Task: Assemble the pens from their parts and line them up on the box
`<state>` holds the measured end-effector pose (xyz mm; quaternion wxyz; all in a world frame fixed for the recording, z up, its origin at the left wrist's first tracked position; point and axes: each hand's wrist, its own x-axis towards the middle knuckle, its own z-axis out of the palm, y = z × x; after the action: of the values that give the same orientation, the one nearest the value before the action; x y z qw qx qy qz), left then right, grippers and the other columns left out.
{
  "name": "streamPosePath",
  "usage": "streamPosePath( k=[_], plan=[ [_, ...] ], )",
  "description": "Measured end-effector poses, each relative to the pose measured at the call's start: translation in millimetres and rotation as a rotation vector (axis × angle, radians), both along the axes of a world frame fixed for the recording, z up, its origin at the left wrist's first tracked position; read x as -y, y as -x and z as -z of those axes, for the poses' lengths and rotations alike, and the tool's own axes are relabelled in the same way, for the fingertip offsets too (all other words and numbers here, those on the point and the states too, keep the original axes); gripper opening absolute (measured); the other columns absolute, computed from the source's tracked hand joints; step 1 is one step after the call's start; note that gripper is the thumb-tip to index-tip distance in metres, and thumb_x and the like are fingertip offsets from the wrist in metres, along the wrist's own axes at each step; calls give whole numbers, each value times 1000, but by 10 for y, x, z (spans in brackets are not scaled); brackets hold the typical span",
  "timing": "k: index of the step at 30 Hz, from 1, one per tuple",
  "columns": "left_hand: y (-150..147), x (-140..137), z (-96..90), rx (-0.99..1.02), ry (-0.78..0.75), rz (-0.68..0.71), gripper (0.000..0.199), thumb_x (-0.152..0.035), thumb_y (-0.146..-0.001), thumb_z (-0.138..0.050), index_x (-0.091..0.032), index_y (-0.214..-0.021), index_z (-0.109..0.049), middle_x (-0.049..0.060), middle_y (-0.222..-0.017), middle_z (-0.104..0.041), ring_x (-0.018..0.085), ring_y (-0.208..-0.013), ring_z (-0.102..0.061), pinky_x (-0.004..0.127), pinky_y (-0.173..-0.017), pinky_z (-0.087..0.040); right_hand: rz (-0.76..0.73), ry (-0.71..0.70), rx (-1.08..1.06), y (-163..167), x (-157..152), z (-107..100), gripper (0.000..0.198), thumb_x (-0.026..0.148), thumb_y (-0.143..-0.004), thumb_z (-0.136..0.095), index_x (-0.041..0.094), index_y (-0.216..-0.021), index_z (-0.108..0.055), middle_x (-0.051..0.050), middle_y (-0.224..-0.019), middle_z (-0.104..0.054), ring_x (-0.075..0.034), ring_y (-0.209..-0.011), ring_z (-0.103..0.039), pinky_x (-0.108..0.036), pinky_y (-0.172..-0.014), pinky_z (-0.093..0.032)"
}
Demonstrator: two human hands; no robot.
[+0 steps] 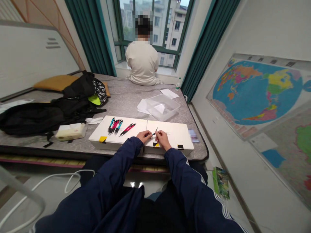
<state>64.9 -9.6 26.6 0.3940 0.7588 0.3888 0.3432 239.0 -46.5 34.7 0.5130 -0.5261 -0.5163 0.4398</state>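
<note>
My left hand [144, 136] is closed in a pinch on a slim dark and teal pen piece [154, 134] above the right-hand white box [177, 129]. Facing it, my right hand [162, 139] is pinched at the other end of this piece, and a thin small part [156, 129] sticks up by its fingertips. Fingers cover most of both parts. On the left-hand white box [102, 129], several teal and red pens [115, 126] lie side by side. Two red and black pens [127, 129] rest slantwise to their right, nearer my left hand.
Behind the boxes stands a clear plastic bin [167, 108] beside white papers [143, 106]. A tissue pack [71, 131] and black backpack [36, 115] lie to the left on the grey mattress [121, 94]. A person [142, 61] sits by the window, facing away. A small bottle [178, 84] stands at back right.
</note>
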Motion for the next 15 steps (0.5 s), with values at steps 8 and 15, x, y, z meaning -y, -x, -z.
streamPosePath(
  k=[8,15],
  plan=[
    [4,-28,47,-33,-56,-40,33,-51,-78,-63,-18,-85,-65,-1,-69,-63,12,-61,-52,24,-61,-42,-37,-1,54,3,9,-21,37,55,-76,-61,19,-72,-53,3,-50,-55,-12,-42,-51,-22,-43,-40],
    [8,16,-28,-49,20,8,41,-53,-86,-49,-17,-81,-69,1,-70,-68,13,-60,-55,24,-59,-43,-54,5,39,-14,-2,0,35,53,-76,-61,19,-76,-55,2,-52,-57,-12,-43,-51,-22,-43,-41]
  ],
)
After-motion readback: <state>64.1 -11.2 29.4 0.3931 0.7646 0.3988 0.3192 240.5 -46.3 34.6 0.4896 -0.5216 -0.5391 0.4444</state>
